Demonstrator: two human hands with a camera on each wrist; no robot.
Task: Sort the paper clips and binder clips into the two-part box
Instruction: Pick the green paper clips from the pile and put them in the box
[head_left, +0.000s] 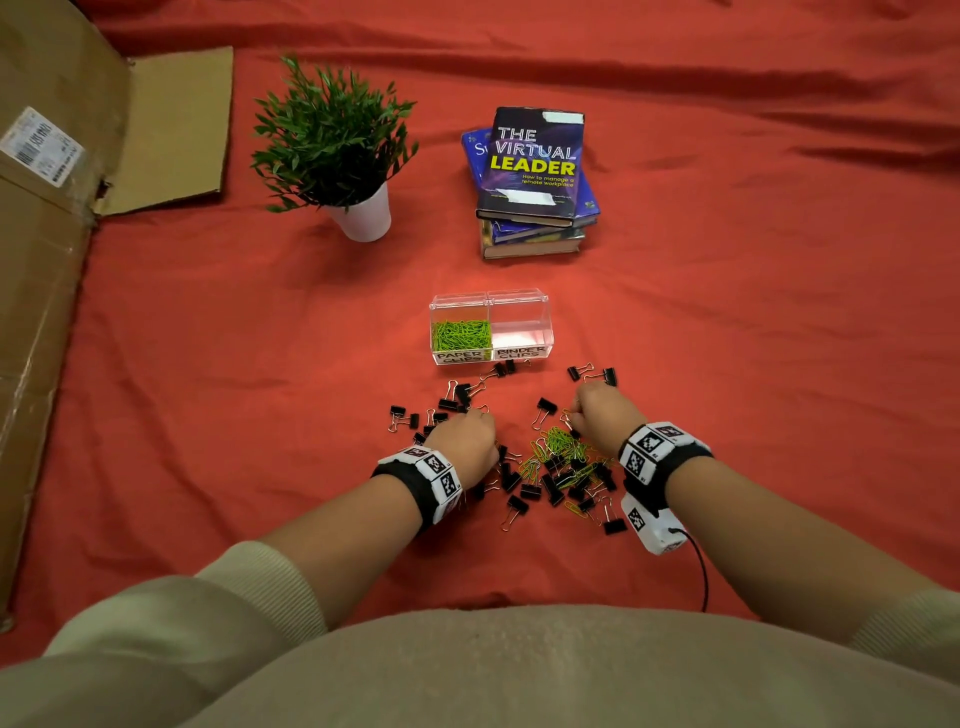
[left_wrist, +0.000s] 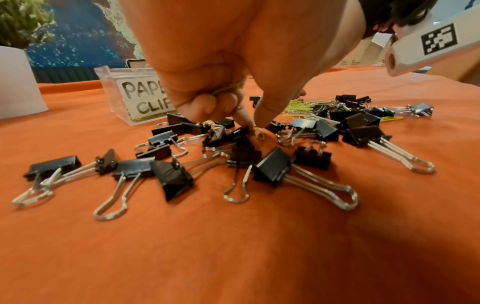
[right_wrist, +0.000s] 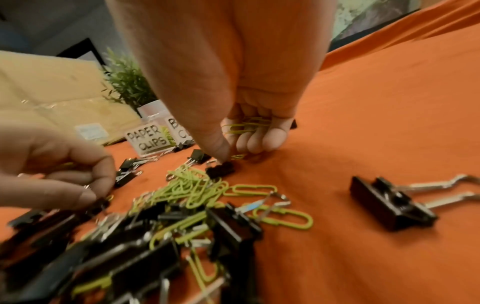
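Note:
The clear two-part box (head_left: 521, 300) stands on the red cloth; its left half, labelled PAPER CLIPS, holds green paper clips (head_left: 461, 335), and its BINDER CLIPS half looks empty. In front lies a mixed heap of green paper clips (head_left: 558, 446) and black binder clips (head_left: 456, 397). My left hand (head_left: 470, 434) keeps a few green clips in its curled fingers (left_wrist: 205, 107), while thumb and forefinger pinch a paper clip (left_wrist: 259, 134) on the cloth. My right hand (head_left: 597, 410) holds green paper clips (right_wrist: 246, 125) in its curled fingers and pinches another clip (right_wrist: 237, 157) beside a binder clip (right_wrist: 221, 170).
A potted plant (head_left: 332, 150) and a stack of books (head_left: 535, 171) stand behind the box. A large cardboard box (head_left: 47, 260) lies along the left side. Binder clips (left_wrist: 272, 168) are spread around both hands, one apart to the right (right_wrist: 389, 205).

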